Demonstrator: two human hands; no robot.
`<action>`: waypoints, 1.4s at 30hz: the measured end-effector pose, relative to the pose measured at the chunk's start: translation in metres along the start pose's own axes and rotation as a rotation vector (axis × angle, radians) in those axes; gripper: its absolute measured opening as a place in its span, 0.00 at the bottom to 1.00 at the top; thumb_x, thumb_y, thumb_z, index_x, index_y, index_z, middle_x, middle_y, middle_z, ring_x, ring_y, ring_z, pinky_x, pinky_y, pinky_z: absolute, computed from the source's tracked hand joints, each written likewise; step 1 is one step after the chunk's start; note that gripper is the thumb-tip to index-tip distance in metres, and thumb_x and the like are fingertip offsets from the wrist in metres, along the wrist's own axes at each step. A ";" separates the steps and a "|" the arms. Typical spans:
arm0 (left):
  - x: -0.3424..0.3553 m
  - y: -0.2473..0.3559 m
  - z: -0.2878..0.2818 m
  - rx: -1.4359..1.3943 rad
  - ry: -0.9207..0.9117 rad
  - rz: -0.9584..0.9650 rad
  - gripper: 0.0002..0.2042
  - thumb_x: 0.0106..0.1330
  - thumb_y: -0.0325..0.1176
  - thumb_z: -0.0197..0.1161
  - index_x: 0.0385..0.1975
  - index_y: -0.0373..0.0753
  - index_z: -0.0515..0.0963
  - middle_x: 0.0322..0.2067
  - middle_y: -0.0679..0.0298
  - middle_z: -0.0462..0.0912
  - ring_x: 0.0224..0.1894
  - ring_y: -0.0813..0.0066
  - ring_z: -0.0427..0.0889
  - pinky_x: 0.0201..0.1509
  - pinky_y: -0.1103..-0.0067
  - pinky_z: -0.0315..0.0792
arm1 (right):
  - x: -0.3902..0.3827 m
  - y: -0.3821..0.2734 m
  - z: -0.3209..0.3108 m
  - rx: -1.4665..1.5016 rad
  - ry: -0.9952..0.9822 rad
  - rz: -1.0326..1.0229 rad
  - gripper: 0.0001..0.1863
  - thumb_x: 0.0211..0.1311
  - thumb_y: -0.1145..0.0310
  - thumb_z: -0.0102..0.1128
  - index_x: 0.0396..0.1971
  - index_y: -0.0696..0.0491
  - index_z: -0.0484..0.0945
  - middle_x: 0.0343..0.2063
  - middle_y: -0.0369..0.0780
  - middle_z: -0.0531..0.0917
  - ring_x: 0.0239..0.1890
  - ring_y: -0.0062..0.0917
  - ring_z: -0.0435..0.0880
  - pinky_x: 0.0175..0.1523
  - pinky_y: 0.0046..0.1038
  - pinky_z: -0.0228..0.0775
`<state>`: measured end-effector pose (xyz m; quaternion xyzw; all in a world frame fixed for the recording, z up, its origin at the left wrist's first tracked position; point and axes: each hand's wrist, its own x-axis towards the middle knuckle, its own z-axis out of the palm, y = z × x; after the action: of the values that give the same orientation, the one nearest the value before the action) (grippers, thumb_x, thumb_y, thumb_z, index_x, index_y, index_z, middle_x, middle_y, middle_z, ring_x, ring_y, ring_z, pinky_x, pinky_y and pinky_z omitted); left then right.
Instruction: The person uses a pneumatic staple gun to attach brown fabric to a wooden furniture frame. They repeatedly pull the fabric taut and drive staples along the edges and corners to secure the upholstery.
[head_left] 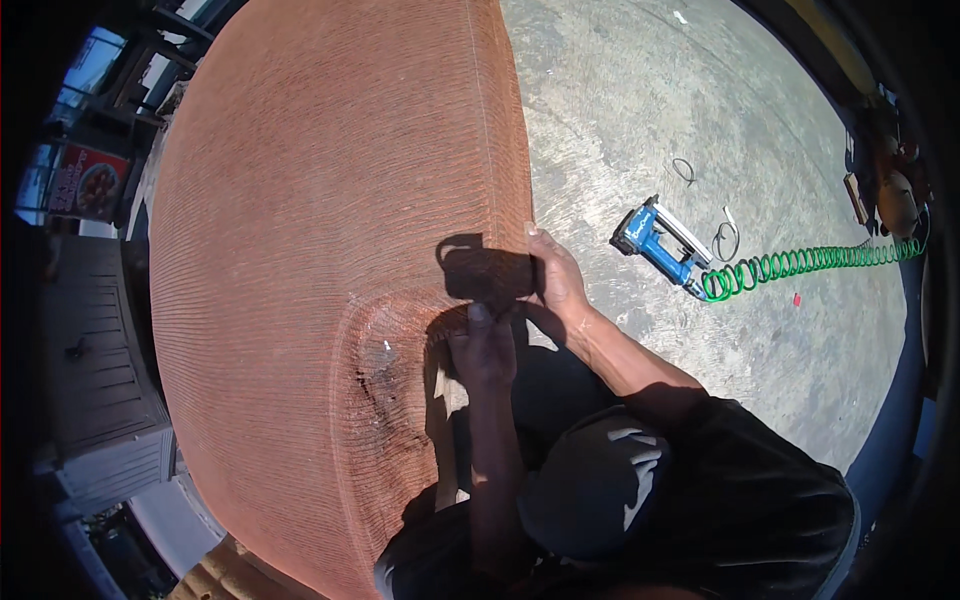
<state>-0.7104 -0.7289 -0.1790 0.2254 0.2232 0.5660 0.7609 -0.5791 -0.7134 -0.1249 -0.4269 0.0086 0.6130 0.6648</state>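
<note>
An outdoor upholstery workshop yard is shown: a large piece of furniture covered in ribbed rust-orange fabric (320, 250) is stood on a sunlit bare concrete floor (640, 110), where a blue pneumatic stapler (655, 240) with a green coiled air hose (810, 262) is laid.

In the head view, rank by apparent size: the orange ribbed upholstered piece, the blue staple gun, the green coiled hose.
1. Orange ribbed upholstered piece, largest by far, and nearest.
2. Green coiled hose.
3. Blue staple gun.
Hose and gun lie close together on the floor; the hose spans more.

Fingers of the right hand (556, 275) hidden behind the rust-red upholstered cushion (330, 260) edge.
</note>
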 end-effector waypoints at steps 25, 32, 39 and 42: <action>-0.008 -0.010 0.004 1.131 0.239 -0.061 0.21 0.78 0.40 0.55 0.62 0.30 0.72 0.57 0.51 0.79 0.58 0.64 0.78 0.63 0.70 0.69 | 0.036 0.061 -0.019 -0.833 0.266 -0.488 0.11 0.80 0.63 0.42 0.42 0.56 0.69 0.21 0.54 0.80 0.31 0.57 0.83 0.30 0.47 0.69; -0.007 -0.002 -0.057 1.470 0.142 0.161 0.20 0.77 0.37 0.56 0.60 0.30 0.74 0.57 0.51 0.79 0.58 0.62 0.78 0.62 0.69 0.70 | 0.033 0.061 -0.019 -0.900 0.201 -0.450 0.12 0.80 0.62 0.42 0.39 0.55 0.67 0.18 0.52 0.79 0.26 0.56 0.82 0.26 0.48 0.69; 0.005 0.009 -0.085 1.618 0.085 0.223 0.18 0.76 0.35 0.58 0.58 0.30 0.76 0.56 0.50 0.79 0.58 0.60 0.78 0.62 0.68 0.70 | 0.032 0.025 -0.026 -1.154 0.055 -0.394 0.11 0.78 0.63 0.47 0.37 0.54 0.71 0.15 0.48 0.78 0.21 0.50 0.82 0.23 0.46 0.70; 0.001 0.016 -0.083 1.658 0.079 0.217 0.17 0.75 0.34 0.58 0.57 0.30 0.77 0.56 0.50 0.79 0.58 0.60 0.78 0.61 0.67 0.70 | 0.031 0.002 -0.021 -1.380 0.001 -0.374 0.11 0.77 0.61 0.50 0.41 0.54 0.74 0.12 0.45 0.77 0.18 0.48 0.82 0.23 0.44 0.72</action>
<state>-0.7716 -0.7163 -0.2357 0.7125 0.5707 0.2959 0.2813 -0.5624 -0.7012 -0.1560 -0.7449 -0.4541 0.3541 0.3370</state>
